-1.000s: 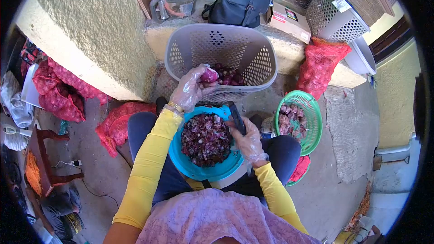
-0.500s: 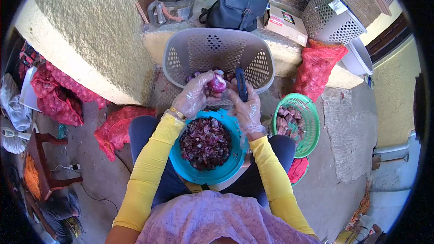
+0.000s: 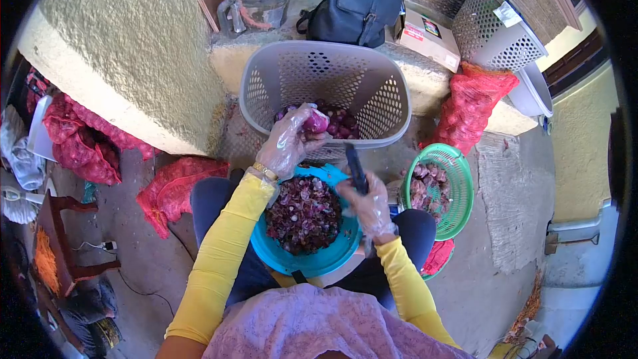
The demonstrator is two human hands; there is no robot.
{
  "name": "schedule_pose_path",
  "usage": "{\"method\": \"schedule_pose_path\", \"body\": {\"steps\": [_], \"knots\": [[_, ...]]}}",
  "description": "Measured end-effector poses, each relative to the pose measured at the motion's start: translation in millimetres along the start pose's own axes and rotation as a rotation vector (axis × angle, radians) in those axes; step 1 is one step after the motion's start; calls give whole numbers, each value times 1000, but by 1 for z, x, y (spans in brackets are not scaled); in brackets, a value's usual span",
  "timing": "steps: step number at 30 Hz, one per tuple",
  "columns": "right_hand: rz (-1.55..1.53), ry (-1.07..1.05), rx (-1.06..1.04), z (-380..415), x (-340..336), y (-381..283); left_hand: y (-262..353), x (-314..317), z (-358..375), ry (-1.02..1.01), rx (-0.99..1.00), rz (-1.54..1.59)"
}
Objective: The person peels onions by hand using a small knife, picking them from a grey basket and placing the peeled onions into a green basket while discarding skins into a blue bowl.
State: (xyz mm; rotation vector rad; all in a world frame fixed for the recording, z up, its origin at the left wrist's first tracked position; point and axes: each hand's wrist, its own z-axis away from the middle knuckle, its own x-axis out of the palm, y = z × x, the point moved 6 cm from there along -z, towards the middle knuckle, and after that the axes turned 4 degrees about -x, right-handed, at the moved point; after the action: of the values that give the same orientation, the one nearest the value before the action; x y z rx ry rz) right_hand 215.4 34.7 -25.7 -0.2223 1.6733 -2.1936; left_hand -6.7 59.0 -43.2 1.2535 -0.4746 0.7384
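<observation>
My left hand [image 3: 284, 146], in a clear plastic glove, is closed round a red onion [image 3: 318, 121] at the front rim of the grey perforated basket [image 3: 262, 60]. Inside that basket lie more red onions [image 3: 343, 126]. Gripped in my gloved right hand [image 3: 372, 207] is a dark utility knife [image 3: 356, 170], tilted upward and apart from the onion; I cannot make out its blade. Between my knees sits a blue basin [image 3: 266, 254] with a heap of onion skins [image 3: 302, 216], below both hands.
A green basket [image 3: 463, 203] holding onions stands to the right. Red mesh sacks [image 3: 480, 103] stand behind it, and others [image 3: 183, 189] lie left. On the ledge behind are a black backpack [image 3: 359, 10], a cardboard box [image 3: 425, 40] and a clear tub [image 3: 269, 10].
My right hand has moved down and to the right with the knife, away from the onion. My left hand still holds the onion and has shifted only slightly.
</observation>
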Motion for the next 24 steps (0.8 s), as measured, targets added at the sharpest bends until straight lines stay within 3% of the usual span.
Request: {"method": "schedule_pose_path", "body": {"steps": [7,9,12,14,16,20,24], "knots": [[-24,-18,-109,5,-10,6,-4,-8,-6,57,-51,260],[-109,-44,19,4,-8,-8,-2,-2,0,121,-79,333],[-22,-94,22,-21,-24,-16,0,-1,6,213,-120,348],[79,-123,-42,-52,-44,-22,10,11,6,-10,-75,201],[289,-81,-176,-95,-65,-21,13,15,6,-25,-77,165],[166,-147,-146,-167,-65,-36,11,16,0,-42,-102,179],[567,-283,-166,-255,-68,6,12,7,-13,-24,-135,178]]}}
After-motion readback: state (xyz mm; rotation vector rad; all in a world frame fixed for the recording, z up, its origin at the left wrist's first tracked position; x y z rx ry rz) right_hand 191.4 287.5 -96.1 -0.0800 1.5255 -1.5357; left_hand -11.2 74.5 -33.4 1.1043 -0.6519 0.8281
